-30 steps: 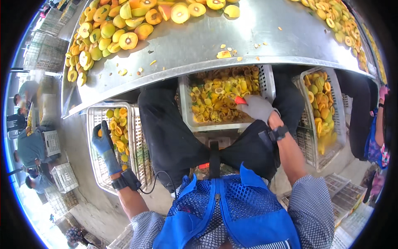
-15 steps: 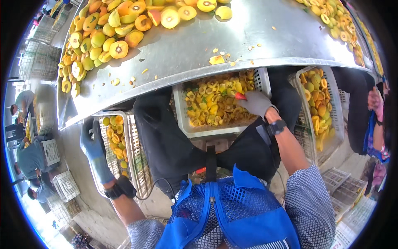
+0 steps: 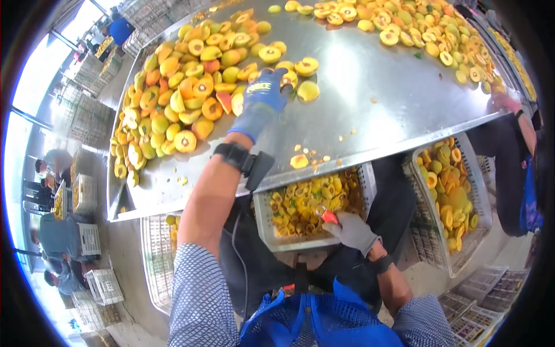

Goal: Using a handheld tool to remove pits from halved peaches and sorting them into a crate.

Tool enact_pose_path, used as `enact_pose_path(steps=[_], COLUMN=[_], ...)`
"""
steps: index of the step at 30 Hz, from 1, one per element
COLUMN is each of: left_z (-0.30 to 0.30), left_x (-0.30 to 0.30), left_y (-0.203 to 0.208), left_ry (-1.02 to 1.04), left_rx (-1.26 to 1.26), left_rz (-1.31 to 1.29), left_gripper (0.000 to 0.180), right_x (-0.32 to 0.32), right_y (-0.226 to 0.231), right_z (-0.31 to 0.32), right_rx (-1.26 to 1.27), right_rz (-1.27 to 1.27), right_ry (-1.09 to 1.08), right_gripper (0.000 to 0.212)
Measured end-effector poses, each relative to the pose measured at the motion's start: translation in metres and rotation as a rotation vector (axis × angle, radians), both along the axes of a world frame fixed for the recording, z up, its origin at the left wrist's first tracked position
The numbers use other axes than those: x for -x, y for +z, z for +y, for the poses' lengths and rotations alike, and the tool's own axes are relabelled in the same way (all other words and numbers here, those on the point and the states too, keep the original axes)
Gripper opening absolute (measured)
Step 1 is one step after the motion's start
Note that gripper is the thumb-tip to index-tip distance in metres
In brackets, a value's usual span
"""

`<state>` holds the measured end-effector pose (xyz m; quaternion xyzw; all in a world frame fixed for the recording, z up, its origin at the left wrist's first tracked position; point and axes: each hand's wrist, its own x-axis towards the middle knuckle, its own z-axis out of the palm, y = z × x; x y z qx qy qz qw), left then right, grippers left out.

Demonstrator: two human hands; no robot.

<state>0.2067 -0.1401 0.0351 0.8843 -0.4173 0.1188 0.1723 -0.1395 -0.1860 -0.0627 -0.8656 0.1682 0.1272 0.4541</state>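
Observation:
My left hand (image 3: 263, 101), in a blue glove, reaches onto the metal table at the right edge of a pile of halved yellow peaches (image 3: 167, 110). Its fingers and thumb close round a peach half (image 3: 288, 79), partly hidden by the glove. Low over the near right corner of a crate, my grey-gloved right hand (image 3: 354, 232) grips a red-handled pitting tool (image 3: 329, 217) with a small curved metal end. Beneath the tool, this pale plastic crate (image 3: 267, 231) between my knees contains cut yellow peach pieces and pit scraps (image 3: 300, 199).
A second peach pile (image 3: 416, 29) lies at the table's far right. Small scraps (image 3: 299, 161) dot the metal table (image 3: 347, 104) near its front edge. Crates stand at my left (image 3: 156, 260) and right (image 3: 428, 243), the right one full of peaches. A co-worker's hand (image 3: 506, 103) is at right.
My left hand has risen from beside the left crate onto the peach pile and closed on a half. My right hand, still gripping the tool, has drawn back toward me. The view has shifted.

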Motion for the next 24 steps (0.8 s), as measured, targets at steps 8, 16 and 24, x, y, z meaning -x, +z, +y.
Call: enact_pose_path(steps=[8,16,24], left_z=[-0.024,0.043,0.095], left_x=[0.004,0.082,0.173], left_y=[-0.015,0.011,0.005], left_ry=[0.093,-0.09,-0.027], left_rx=[-0.119,0.392,1.016], left_rz=[-0.268,0.42,1.008], left_gripper=[0.051,0.051,0.024], right_x=[0.001,-0.012,-0.06], right_y=[-0.019,0.035,0.087], right_z=[0.005,0.018,0.049], right_rx=[0.085,-0.426,-0.235], right_rz=[-0.124,-0.27,-0.599], right_ry=[-0.093,-0.485,-0.283], right_gripper=[0.044,0.023,0.027])
